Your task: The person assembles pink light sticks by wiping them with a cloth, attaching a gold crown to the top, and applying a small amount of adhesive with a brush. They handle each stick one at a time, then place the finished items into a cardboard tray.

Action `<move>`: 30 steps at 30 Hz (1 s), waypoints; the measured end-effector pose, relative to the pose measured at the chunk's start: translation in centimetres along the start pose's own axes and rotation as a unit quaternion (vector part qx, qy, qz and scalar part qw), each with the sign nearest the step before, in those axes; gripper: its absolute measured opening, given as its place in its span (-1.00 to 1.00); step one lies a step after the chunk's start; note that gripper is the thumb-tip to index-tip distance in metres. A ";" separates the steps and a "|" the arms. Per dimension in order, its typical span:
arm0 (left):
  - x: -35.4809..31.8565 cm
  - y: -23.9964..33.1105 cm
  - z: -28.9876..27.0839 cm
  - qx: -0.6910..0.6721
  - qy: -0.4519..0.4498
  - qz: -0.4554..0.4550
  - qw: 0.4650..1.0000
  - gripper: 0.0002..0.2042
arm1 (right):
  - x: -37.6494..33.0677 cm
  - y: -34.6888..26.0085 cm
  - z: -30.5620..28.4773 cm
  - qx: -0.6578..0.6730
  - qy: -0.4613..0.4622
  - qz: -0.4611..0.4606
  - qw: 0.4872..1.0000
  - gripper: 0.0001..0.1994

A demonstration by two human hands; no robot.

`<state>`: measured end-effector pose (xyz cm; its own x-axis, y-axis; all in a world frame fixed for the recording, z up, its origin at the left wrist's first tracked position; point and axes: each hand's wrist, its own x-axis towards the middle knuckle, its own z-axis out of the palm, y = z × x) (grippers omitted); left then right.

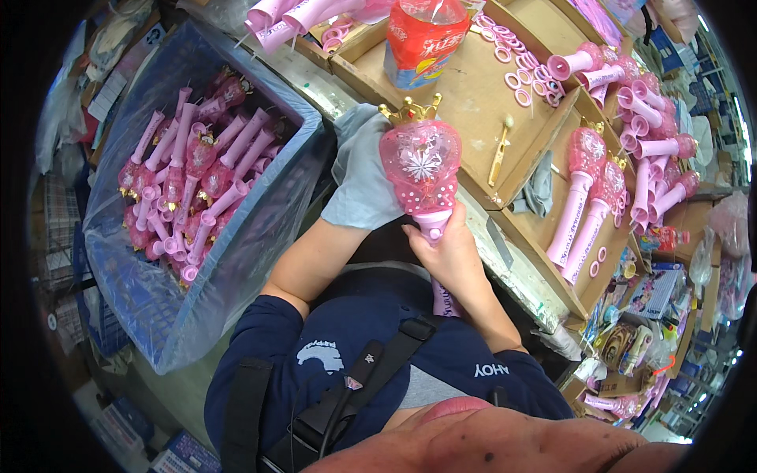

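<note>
**Between two hands, a crowned pink wand (pixel 419 162)**

The person's right hand (pixel 451 251) is wrapped about its handle; the gloved left hand (pixel 359 169) backs its head, fingers hidden, so their closure cannot be told. The step seems to be handling this wand; the next move would call for a steady hold. Ahead, a cardboard tray (pixel 465 118) carries pink rings (pixel 523 98); leftward, a plastic-lined crate (pixel 268 229) holds more wands (pixel 184 134). Boxes (pixel 656 290) crowd the room.

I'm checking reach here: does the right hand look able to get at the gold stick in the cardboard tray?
Probably not immediately: the right hand holds the pink wand, though nothing covers the gold stick.
</note>
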<state>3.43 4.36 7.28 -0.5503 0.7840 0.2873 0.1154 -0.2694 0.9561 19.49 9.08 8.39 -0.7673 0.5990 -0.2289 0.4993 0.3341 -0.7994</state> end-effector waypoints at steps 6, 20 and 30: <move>0.2 0.2 -0.5 -0.008 -0.016 -0.043 0.999 -0.68 | 0.4 0.7 0.0 0.037 -0.013 -0.039 0.998 -0.37; -0.3 1.0 -0.6 0.020 -0.013 -0.039 0.999 -0.70 | 1.0 1.7 -0.5 0.168 -0.093 -0.050 0.980 -0.41; 0.1 -1.0 -0.1 -0.600 0.032 -0.245 0.760 -0.43 | 0.6 1.9 -0.8 0.166 -0.121 -0.033 0.978 -0.39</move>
<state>3.17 4.67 6.35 -0.3273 0.9363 -0.1272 -0.9339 -0.3000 0.1942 20.26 10.64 7.17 -0.8864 0.3807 -0.2635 0.3183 0.0877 -0.9439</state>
